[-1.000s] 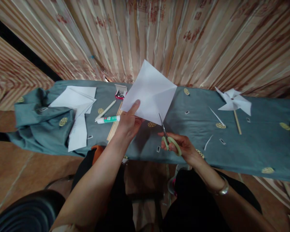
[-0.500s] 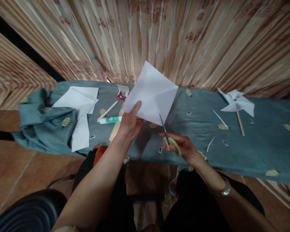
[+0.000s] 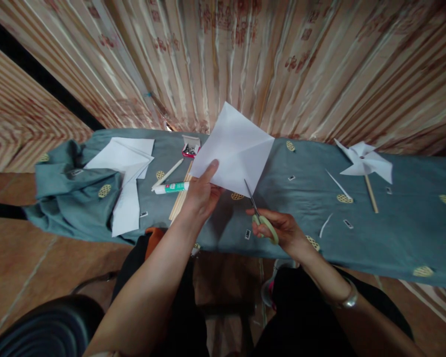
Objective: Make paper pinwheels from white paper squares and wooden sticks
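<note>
Grey-green cloth [image 3: 412,223] shows lower in view than before; left hand [image 3: 201,194] pinches paper [image 3: 236,148]; right hand [image 3: 285,231] grips scissors [image 3: 257,215].

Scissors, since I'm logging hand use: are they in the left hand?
No, the right hand holds the scissors while the left hand holds the white sheet.

L hand [image 3: 201,194] pinches white sheet [image 3: 234,144] | R hand [image 3: 287,232] grips scissors [image 3: 256,209] at sheet's near corner | pinwheel [image 3: 363,158] on cloth [image 3: 297,208]
</note>
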The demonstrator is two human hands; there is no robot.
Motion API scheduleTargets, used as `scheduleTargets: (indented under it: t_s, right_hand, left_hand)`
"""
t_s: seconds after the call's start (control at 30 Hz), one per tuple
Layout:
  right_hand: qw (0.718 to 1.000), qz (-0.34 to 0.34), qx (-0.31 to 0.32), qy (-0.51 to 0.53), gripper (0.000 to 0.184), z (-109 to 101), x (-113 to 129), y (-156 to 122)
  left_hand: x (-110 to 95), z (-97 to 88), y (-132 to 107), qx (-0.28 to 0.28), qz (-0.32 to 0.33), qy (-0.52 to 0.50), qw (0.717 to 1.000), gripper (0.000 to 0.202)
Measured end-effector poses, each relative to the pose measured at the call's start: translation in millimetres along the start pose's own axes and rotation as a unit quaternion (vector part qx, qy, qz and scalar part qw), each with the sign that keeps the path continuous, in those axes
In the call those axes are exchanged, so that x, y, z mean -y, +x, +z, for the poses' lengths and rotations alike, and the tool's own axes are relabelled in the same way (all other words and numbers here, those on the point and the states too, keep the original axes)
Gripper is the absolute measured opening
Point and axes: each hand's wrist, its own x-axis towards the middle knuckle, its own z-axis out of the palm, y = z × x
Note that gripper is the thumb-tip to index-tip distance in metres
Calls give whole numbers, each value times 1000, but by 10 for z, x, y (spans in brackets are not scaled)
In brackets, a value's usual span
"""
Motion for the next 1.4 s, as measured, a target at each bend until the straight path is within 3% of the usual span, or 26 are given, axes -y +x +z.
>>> scheduleTargets:
  t_s: [0.83,1.13,1.4]
  right_hand:
    - [1000,-4,-13,-20,45,-60,21,-6]
    - [999,23,-38,19,44,-15,23,-10]
    - [999,9,-23,30,43,-28,35,-1]
  left_hand:
    - [86,2,-29,-2,-27,16,999,30]
    - [90,-2,-24,4,-22,9,1000,25]
    - [138,-3,-61,4,-36,22,999,22]
